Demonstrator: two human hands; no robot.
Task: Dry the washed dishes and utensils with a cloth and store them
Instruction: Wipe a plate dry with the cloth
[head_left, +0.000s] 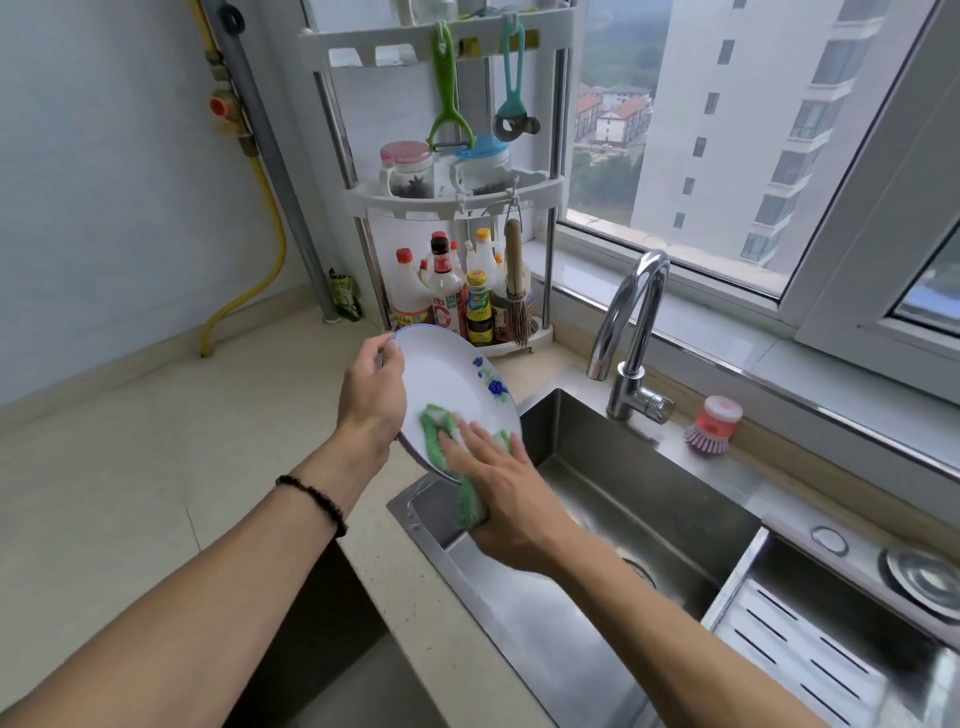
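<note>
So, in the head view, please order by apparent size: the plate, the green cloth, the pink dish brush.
1. plate, largest
2. green cloth, partly hidden under the right hand
3. pink dish brush, smallest, though it lies farther from the camera

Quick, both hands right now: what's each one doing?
Left hand: grips the rim of the white plate, held tilted over the sink.
Right hand: fingers straight, pressing the green cloth on the plate.
</note>
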